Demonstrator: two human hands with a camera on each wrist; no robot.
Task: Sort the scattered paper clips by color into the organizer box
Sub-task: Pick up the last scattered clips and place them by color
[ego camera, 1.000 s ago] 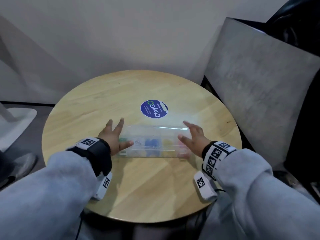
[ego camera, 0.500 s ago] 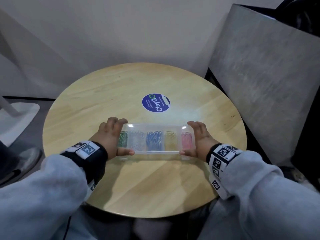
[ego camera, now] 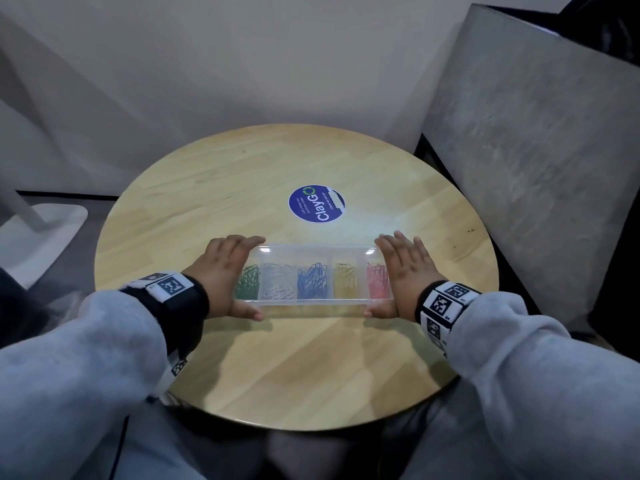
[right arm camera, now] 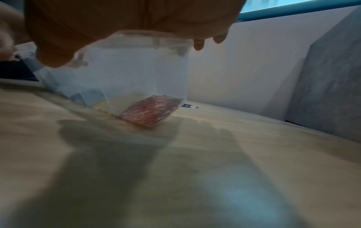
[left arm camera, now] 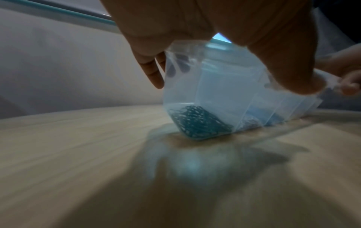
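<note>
A clear organizer box [ego camera: 313, 275] is held over the round wooden table [ego camera: 277, 375], tipped so its top faces me. Its compartments hold green [ego camera: 247, 282], white [ego camera: 278, 282], blue [ego camera: 311, 280], yellow [ego camera: 344, 278] and red paper clips [ego camera: 377, 280]. My left hand [ego camera: 235, 271] grips the left end, fingers over the far side, thumb on the near side. My right hand [ego camera: 394, 275] grips the right end the same way. In the wrist views the green clips [left arm camera: 199, 123] and red clips [right arm camera: 152, 109] lie heaped in the lowest corner, down at the tabletop.
A round blue sticker [ego camera: 316, 203] lies flat on the table just beyond the box. A large grey board [ego camera: 536, 150] leans against the table's right side. A white stand base [ego camera: 41, 230] sits on the floor at left. A pale wall stands behind.
A second ago both hands lay with straight fingers at the ends of the box. They have since curled around the ends and tipped the box up towards me.
</note>
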